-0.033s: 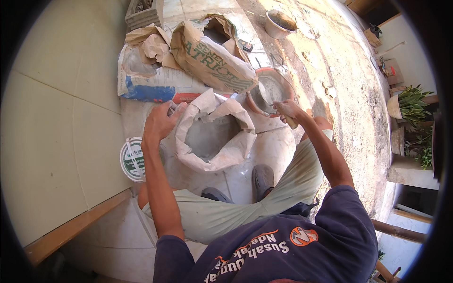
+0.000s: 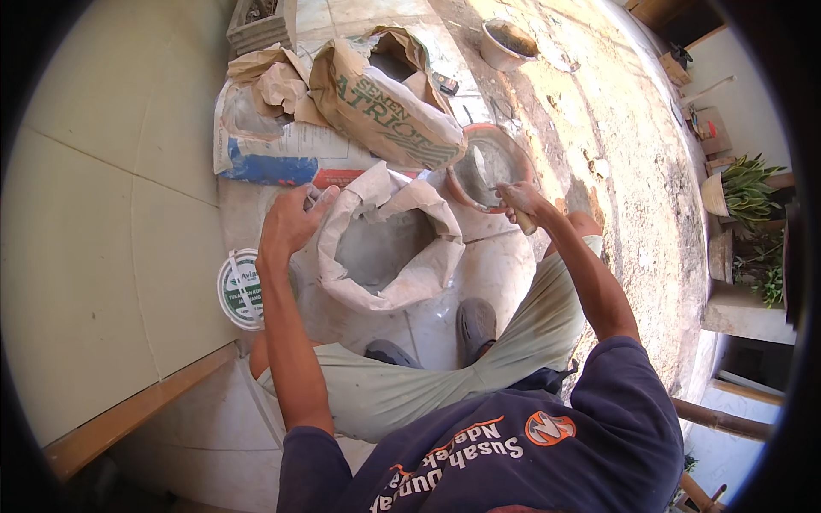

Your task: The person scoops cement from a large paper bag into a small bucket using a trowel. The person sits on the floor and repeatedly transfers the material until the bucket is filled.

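Note:
My right hand [image 2: 523,201] is closed round the wooden handle of a trowel [image 2: 481,164]. The trowel's blade dips into a round reddish basin [image 2: 456,181] with grey, wet-looking mix inside. Between my arms stands an open paper bag [image 2: 432,272] with its rim rolled down, holding fine grey powder [image 2: 383,248]. Beside the bag's left rim is my left hand [image 2: 291,224], fingers curled and thumb toward the paper. Something grey shows between those fingers, too small to name.
A larger brown paper sack [image 2: 376,107] lies beyond the bag, on a flattened blue and white sack [image 2: 265,167]. A round white and green lid [image 2: 239,291] is at my left, near the wall [image 2: 103,222]. A bucket [image 2: 506,47] stands far off; potted plants [image 2: 753,192] line the right.
The trowel's blade has turned in the basin and now looks narrower. My right hand has shifted very slightly; my left hand stays put.

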